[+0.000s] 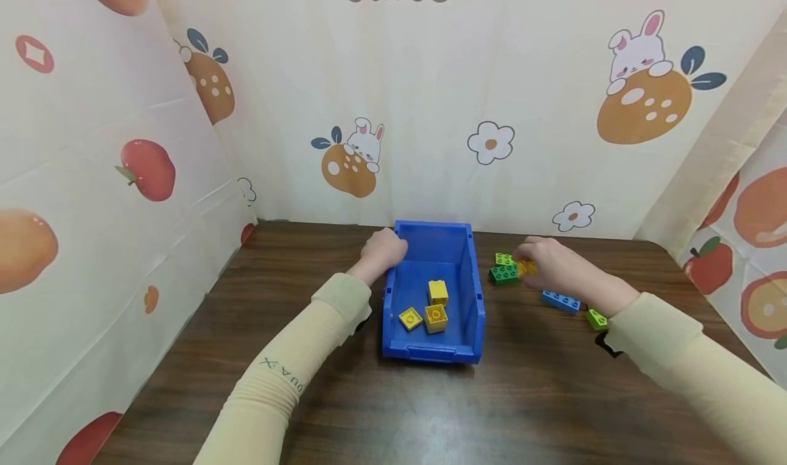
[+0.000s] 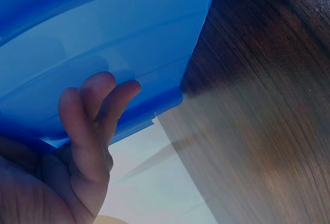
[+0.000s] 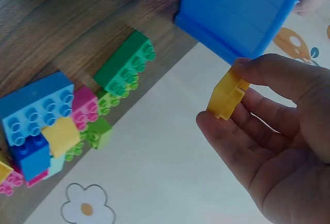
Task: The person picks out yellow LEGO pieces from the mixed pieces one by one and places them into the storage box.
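A blue plastic storage bin [image 1: 433,352] stands on the table with a few yellow building blocks [image 1: 436,318] inside. At its left side my left hand [image 1: 384,248] grips the wall near the back corner. Curled fingers [image 2: 85,131] lie against the bin's outer face in the left wrist view; the thumb is hidden there. To the right of the bin, my right hand [image 1: 547,260] pinches a small yellow building block [image 3: 227,96] between thumb and fingertips, above the table. A dark green block [image 1: 504,274] and a light green one [image 1: 504,259] lie close by it.
More blocks lie at the right, partly hidden by my right arm: a blue one [image 1: 561,301] and a lime one [image 1: 596,319]. The right wrist view shows pink blocks [image 3: 85,108] in this cluster. A printed curtain [image 1: 424,178] hangs behind the table.
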`<state>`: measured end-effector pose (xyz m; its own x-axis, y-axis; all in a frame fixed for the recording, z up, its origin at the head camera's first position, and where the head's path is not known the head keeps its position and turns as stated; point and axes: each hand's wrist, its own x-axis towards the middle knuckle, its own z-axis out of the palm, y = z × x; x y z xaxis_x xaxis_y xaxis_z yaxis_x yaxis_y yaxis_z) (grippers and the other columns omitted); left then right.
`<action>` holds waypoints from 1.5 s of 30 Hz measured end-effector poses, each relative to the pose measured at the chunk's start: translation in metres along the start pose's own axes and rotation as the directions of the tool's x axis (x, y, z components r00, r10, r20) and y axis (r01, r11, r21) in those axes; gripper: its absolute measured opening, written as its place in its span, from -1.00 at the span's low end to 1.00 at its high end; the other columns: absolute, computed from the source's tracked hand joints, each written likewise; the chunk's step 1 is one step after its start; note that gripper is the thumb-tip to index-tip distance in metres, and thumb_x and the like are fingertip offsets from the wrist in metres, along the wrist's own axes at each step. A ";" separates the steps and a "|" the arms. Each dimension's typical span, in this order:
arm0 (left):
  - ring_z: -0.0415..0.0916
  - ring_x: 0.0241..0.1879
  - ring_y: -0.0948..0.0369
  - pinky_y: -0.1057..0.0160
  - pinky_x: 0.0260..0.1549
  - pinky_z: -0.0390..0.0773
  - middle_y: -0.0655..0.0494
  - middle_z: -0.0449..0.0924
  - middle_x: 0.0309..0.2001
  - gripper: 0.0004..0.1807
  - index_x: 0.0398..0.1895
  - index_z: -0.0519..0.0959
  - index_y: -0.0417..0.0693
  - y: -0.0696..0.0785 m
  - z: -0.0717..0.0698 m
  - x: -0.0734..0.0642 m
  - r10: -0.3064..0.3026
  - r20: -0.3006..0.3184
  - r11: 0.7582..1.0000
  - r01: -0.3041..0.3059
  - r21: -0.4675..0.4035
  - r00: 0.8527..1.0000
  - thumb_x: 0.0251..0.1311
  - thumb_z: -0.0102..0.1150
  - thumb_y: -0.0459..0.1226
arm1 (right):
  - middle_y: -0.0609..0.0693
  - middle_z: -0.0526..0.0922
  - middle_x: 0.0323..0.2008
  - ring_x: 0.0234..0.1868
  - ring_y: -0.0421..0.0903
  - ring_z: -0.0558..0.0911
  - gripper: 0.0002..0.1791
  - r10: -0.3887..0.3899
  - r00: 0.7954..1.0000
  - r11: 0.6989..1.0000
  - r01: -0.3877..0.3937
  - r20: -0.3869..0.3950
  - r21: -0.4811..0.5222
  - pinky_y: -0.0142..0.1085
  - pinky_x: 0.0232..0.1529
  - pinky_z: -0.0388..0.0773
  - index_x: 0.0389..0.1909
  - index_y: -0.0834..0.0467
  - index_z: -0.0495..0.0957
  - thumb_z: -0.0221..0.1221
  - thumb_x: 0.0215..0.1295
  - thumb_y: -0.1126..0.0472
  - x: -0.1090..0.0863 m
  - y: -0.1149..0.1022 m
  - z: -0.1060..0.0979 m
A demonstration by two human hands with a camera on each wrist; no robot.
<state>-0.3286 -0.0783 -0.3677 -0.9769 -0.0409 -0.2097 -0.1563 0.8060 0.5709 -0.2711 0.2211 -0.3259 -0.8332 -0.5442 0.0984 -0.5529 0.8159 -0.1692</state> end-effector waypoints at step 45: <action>0.30 -0.79 0.21 0.31 -0.79 0.30 0.13 0.16 -0.76 -0.66 -0.69 0.25 -0.04 -0.001 0.000 0.003 -0.013 -0.002 1.000 0.013 0.014 1.000 0.28 -0.18 -0.20 | 0.01 0.59 -0.21 -0.21 -0.09 0.61 -0.71 -0.162 0.983 0.986 0.164 0.093 -0.015 -0.26 -0.20 0.61 -0.14 0.13 0.63 0.34 0.09 0.20 0.067 -0.087 0.021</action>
<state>-0.3316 -0.0796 -0.3689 -0.9752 -0.0527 -0.2150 -0.1668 0.8135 0.5572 -0.2786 0.1098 -0.3252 -0.7282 -0.6845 0.0333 -0.6818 0.7187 -0.1361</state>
